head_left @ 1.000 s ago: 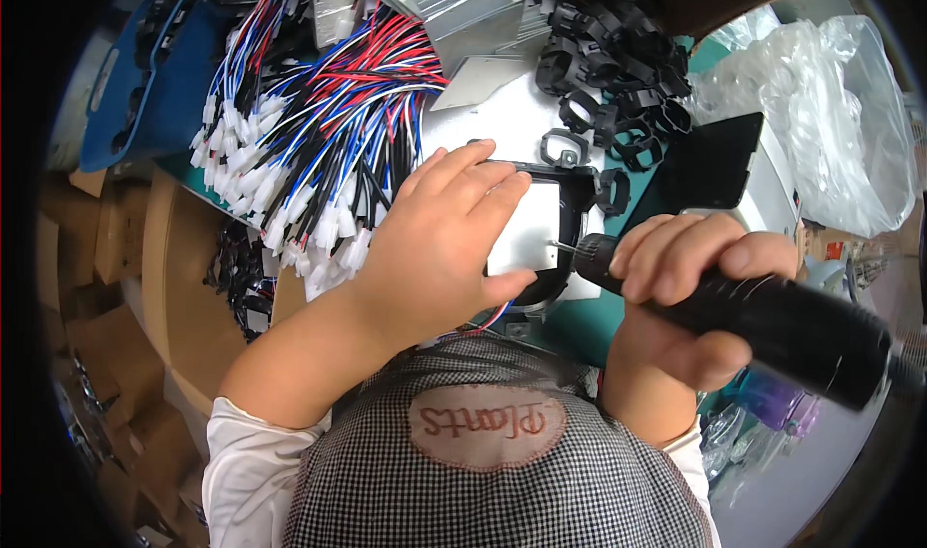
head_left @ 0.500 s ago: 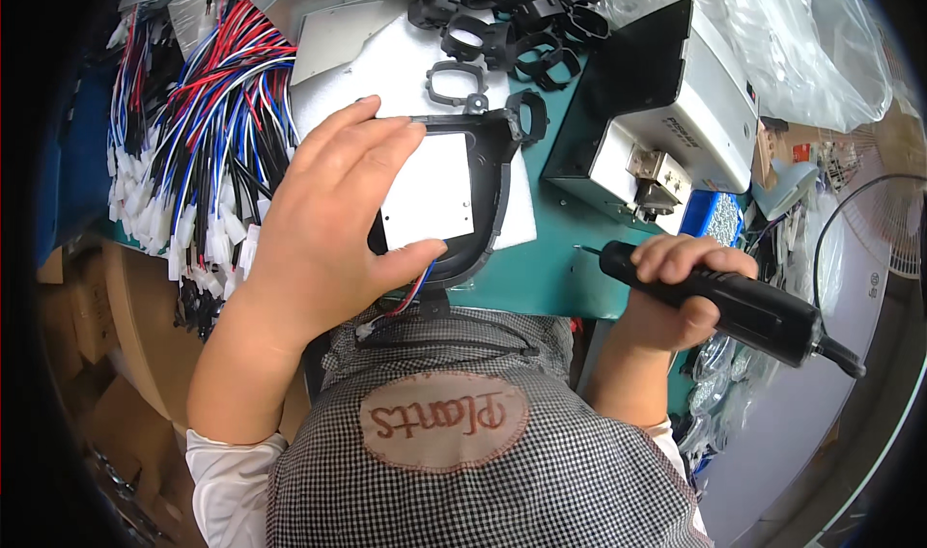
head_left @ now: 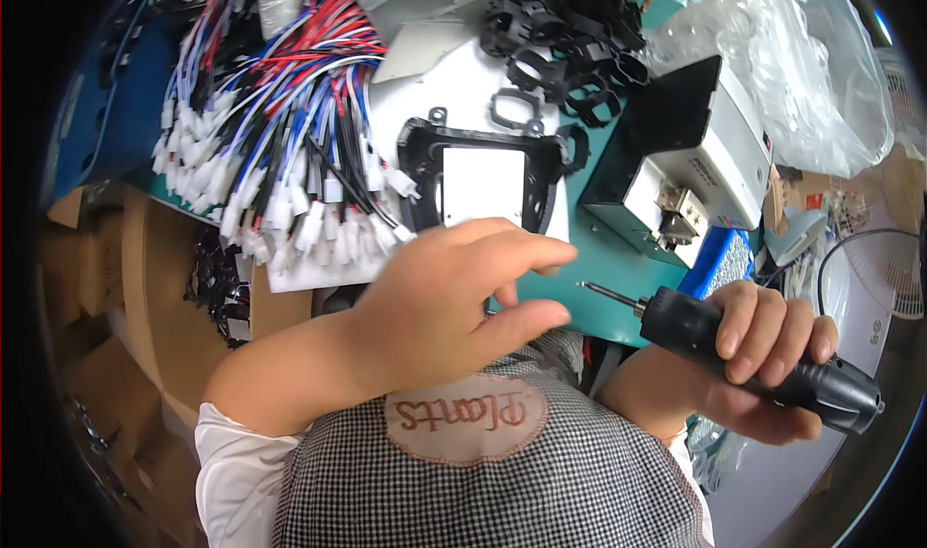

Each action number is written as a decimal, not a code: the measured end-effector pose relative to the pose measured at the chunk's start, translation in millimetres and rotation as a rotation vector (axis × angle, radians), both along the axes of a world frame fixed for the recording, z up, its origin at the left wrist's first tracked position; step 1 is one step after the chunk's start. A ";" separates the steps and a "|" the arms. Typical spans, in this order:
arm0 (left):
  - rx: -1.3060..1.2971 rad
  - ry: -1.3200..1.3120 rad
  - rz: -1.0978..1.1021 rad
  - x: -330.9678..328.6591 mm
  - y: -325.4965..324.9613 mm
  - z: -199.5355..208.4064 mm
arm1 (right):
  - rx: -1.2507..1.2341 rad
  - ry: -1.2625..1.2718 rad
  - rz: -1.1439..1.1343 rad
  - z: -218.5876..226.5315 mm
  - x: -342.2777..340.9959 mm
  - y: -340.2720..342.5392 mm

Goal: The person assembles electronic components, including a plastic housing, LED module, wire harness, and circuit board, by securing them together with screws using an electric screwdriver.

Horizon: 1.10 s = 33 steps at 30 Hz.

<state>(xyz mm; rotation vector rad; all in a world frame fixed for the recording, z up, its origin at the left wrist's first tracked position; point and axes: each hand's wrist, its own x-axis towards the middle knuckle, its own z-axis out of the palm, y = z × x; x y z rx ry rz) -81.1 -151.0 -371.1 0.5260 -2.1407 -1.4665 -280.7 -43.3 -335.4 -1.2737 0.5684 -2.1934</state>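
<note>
My right hand is wrapped round a black electric screwdriver, whose thin bit points left; a tiny thing at its tip is too small to make out. In front of my apron, my left hand holds nothing, thumb and forefinger apart, a short way left of the bit. Just beyond that hand lies a black plastic housing with a white rectangular plate in its middle. My left hand hides the housing's near part. Under the housing is a white foam sheet.
Left of the housing lies a thick bundle of red, blue, white and black wires with white connectors. Black ring-shaped clips are heaped behind. At right stand a silver-and-black box-shaped device, a blue tray of small metal parts and clear plastic bags.
My left hand has come off the housing and moved nearer to me and rightward. The screwdriver has shifted slightly right and nearer, still in my right hand. The view has shifted too.
</note>
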 end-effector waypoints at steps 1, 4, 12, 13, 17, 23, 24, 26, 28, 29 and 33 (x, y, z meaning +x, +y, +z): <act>-0.012 -0.005 0.010 -1.2 1.2 2.4 | -0.009 -0.011 0.005 2.8 3.8 -3.0; 0.877 -0.139 -0.118 -4.6 7.4 0.0 | -0.032 -0.055 0.033 6.3 14.5 -12.2; 0.859 0.001 -0.193 3.8 4.4 -6.3 | -0.016 -0.227 0.072 11.0 21.2 -19.8; 0.861 0.006 -0.192 4.7 4.5 -6.1 | -0.013 -0.224 0.076 11.9 21.3 -19.9; 0.551 0.116 -0.209 10.1 9.4 -19.8 | 0.032 -0.348 0.151 12.3 30.2 -24.9; -0.040 0.084 -0.006 18.2 -6.2 -5.6 | 0.064 -0.271 0.182 12.1 35.2 -33.2; -0.295 0.136 0.127 18.7 -11.4 -4.1 | 0.074 -0.271 0.180 11.9 34.7 -34.9; -0.547 -0.025 0.219 32.2 -24.8 1.0 | 0.043 -0.128 0.117 12.5 33.0 -35.9; -0.683 -0.128 0.261 35.8 -34.9 -3.1 | 0.041 -0.081 0.119 9.2 31.9 -45.6; -0.701 -0.228 0.274 35.3 -36.7 -5.6 | 0.033 -0.031 0.122 7.3 32.0 -49.7; -0.631 -0.375 0.286 30.6 -40.5 -19.8 | 0.082 0.035 0.216 0.5 33.8 -67.4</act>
